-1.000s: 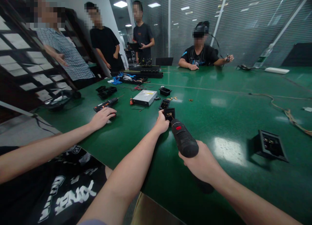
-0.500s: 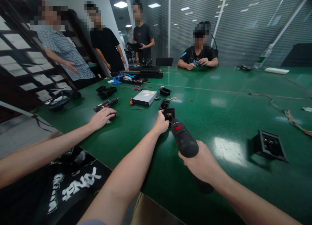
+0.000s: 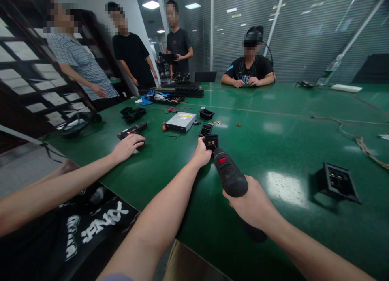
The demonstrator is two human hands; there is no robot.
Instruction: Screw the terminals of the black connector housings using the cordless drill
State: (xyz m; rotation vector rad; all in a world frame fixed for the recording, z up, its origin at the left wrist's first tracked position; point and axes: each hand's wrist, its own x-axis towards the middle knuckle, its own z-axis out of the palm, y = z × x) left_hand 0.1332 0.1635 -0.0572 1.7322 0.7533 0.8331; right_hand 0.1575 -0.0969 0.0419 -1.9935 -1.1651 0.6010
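My left hand [image 3: 203,153] is closed on a small black plastic housing [image 3: 212,142] with brass-coloured contacts inside, held at the middle of the green table [image 3: 291,145]. In my right hand [image 3: 251,200] is a black cordless screwdriver [image 3: 230,173] with a red button on top. Its front end points at the housing, and the tip is mostly hidden, so I cannot tell whether it touches a screw. Just behind the held piece lies a similar black housing [image 3: 206,129].
A co-worker's hand [image 3: 129,146] rests on the left near another power screwdriver [image 3: 133,131]. A silver disc drive [image 3: 181,121], small brass parts [image 3: 216,123] and a black housing [image 3: 206,113] lie beyond. Another housing [image 3: 338,181] stands at right. People stand and sit around the table.
My hands, the screwdriver and the held housing stay almost still. The seated person across the table has lowered their hands a little.
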